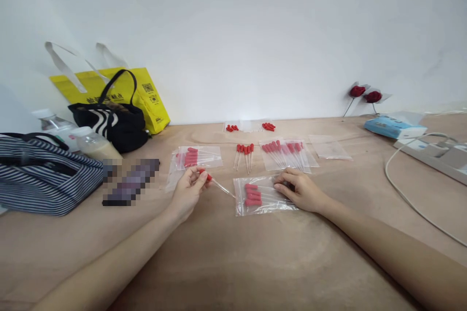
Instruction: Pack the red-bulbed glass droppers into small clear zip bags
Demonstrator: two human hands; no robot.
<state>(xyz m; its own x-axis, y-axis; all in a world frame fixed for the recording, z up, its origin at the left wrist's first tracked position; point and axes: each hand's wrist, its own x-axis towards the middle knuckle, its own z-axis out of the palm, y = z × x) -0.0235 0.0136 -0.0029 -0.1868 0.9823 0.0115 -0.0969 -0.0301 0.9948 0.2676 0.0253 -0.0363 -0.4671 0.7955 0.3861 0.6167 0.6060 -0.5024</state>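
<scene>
The left hand (189, 188) pinches one dropper (210, 179) by its red end between thumb and fingers, just left of the bag (239, 204), with the clear tube aimed at the bag's left edge; whether the tip is inside cannot be told. The right hand (302, 192) rests on the bag's right end, fingers bent; whether it grips the film cannot be told. For good control, hold the red end lightly and keep the tube low and parallel to those in the bag, whose bulbs (252, 195) sit toward its left edge. Press the film only enough to steady it; a hard push could snag the thin tube. Beyond the bag lie loose droppers (249, 149). Markings: the tote (153, 110), far left of the bag and beyond it, carries dark characters partly covered by the purse (131, 131), plus two square codes too small to resolve. The tissue pack (392, 128), right of the bag and beyond it, bears pale, illegible marks.
</scene>
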